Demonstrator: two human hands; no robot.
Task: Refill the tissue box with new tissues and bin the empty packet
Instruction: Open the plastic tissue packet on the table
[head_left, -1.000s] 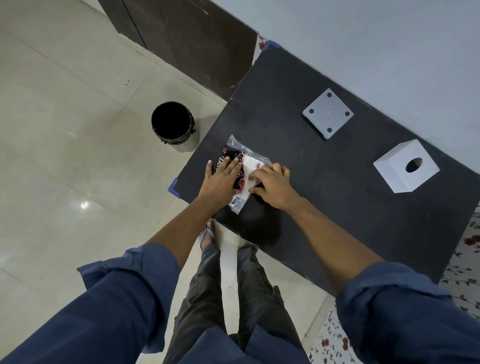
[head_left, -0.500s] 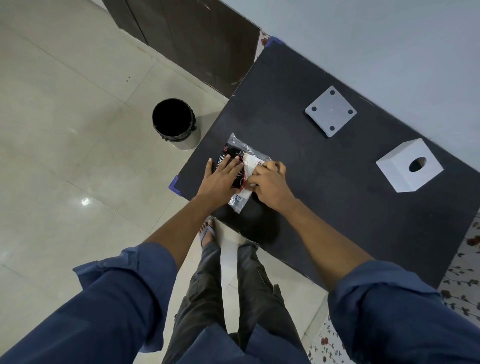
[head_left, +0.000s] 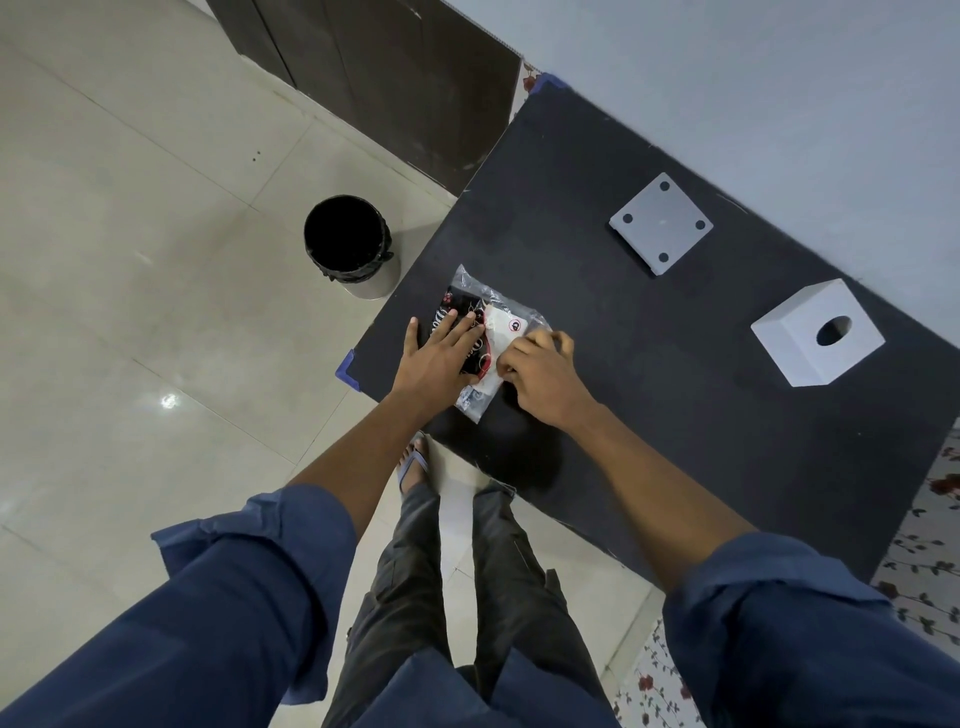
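- Pale floor tiles and a grey wall frame a black table, seen from above by the head camera.
- Near the table's left edge a tissue packet of clear and printed plastic is lying flat, well apart from the white tissue box at the far right edge.
- A flat grey square plate with four dark dots, probably the box's base, is placed near the wall-side edge.
- The left hand is laid palm-down on the packet, fingers spread and pressed flat on the printed part.
- The right hand is curled at the packet's right side, its fingertips pinched together on the white section, seemingly on the plastic film; the exact grip is partly hidden.
- The step in hand is judged to be the opening of the packet.
- It would be done best if the packet is held firmly down while the film is pulled away from it in one steady line, so that the tissues are kept stacked.
- A black-lined bin is standing on the floor just beside the table's left edge, ready for the wrapper.
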